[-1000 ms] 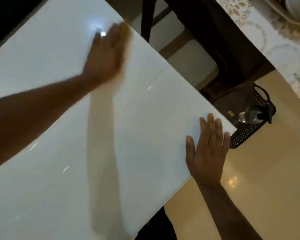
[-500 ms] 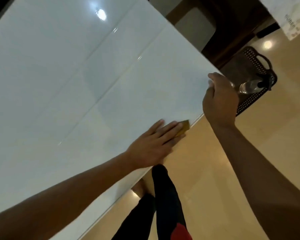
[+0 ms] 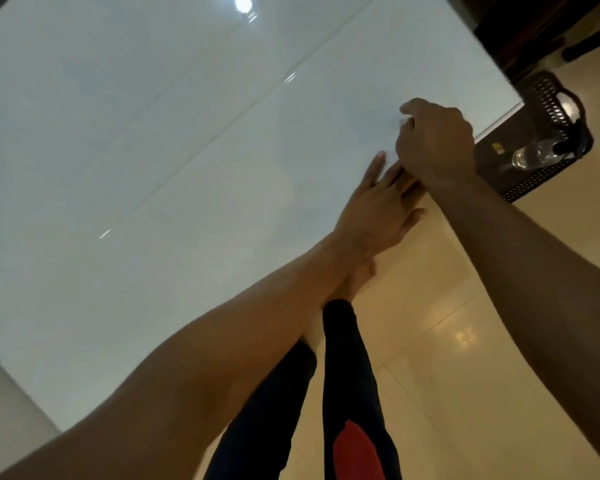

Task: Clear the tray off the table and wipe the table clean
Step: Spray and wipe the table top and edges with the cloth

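Observation:
The glossy white table [image 3: 187, 150] fills the left and middle of the head view. My left hand [image 3: 378, 209] lies flat on the table's right edge with its fingers stretched out. Its fingertips, and the yellow sponge that was under them a moment ago, are hidden by my right hand [image 3: 433, 143]. My right hand hovers curled just above them, near the table's corner, and nothing shows in it. The black perforated tray [image 3: 551, 109] sits on the floor beyond that corner, with a clear bottle [image 3: 534, 155] lying in it.
Beige tiled floor [image 3: 482, 375] runs along the right of the table. My legs in dark trousers [image 3: 347, 393] stand at the table's edge. Dark wooden furniture [image 3: 520, 32] stands at the top right, behind the tray.
My left hand swept from the table's far side to its near right edge, then slid along the edge towards the corner. My right hand lifted off the table, curled and now covers the left fingertips.

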